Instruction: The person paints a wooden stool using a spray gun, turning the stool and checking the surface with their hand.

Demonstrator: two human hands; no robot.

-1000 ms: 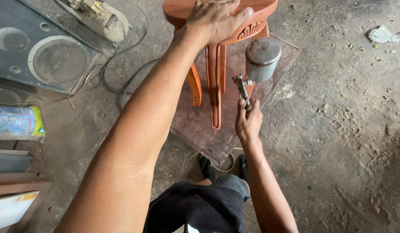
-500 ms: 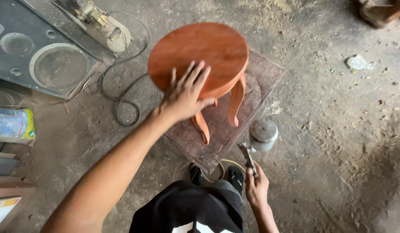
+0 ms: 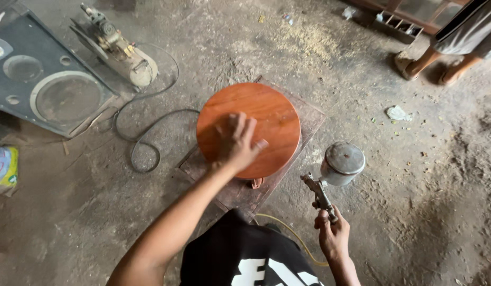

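Note:
A round wooden stool (image 3: 266, 114) with a glossy reddish-brown seat stands upright on a dark flat board (image 3: 304, 114) on the dirt floor. My left hand (image 3: 236, 142) lies flat on the near part of the seat, fingers spread. To the right and nearer me, my right hand (image 3: 332, 233) grips the handle of a metal spray gun (image 3: 330, 177) with a round metal cup on top. A yellow hose (image 3: 293, 233) runs from under the gun towards me.
A black loudspeaker box (image 3: 41, 87) lies at the left, with a small compressor (image 3: 118, 50) and a black hose (image 3: 145, 132) curling beside it. Another person's legs and sandals (image 3: 431, 61) stand at the top right. A crumpled scrap (image 3: 398, 113) lies on the floor.
The stool has gone from tipped on its side to upright, and my left hand has moved onto the top of the seat. My right hand with the spray gun has drawn back to the right.

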